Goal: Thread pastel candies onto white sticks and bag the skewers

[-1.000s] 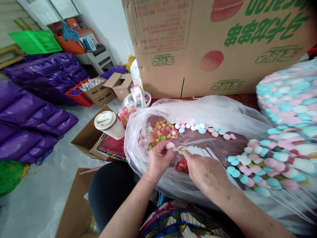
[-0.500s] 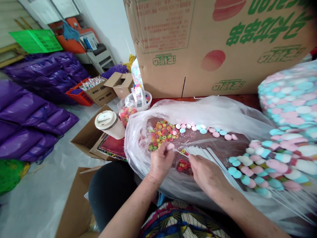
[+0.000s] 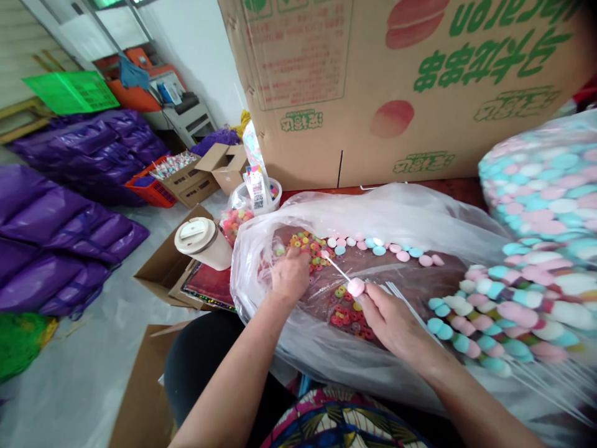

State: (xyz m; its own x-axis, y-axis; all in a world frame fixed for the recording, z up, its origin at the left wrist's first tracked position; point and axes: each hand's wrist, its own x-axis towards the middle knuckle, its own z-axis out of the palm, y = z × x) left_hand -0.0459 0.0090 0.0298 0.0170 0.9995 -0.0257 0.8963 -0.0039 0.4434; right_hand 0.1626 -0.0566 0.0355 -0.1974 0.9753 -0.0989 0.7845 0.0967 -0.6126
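Observation:
My right hand (image 3: 389, 320) pinches a thin white stick (image 3: 336, 267) with one pink round candy (image 3: 356, 287) threaded on, just past my fingertips. My left hand (image 3: 290, 275) reaches down into the pile of small coloured ring candies (image 3: 305, 244), fingers curled among them; what they hold is hidden. Both hands work over a clear plastic sheet (image 3: 373, 211) on the table. A row of loose pink, white and blue round candies (image 3: 380, 247) lies behind. More ring candies (image 3: 346, 314) lie under my right hand.
Finished candy skewers (image 3: 494, 305) are piled at the right, with a bagged heap (image 3: 541, 180) above. A big cardboard box (image 3: 396, 81) stands behind. A lidded cup (image 3: 198, 239) and a tub of sweets (image 3: 256, 193) sit left. Purple bags (image 3: 69, 186) and boxes cover the floor.
The pink candy has slid down the stick to my right fingers. My left hand has let go and moved up-left into the ring candies.

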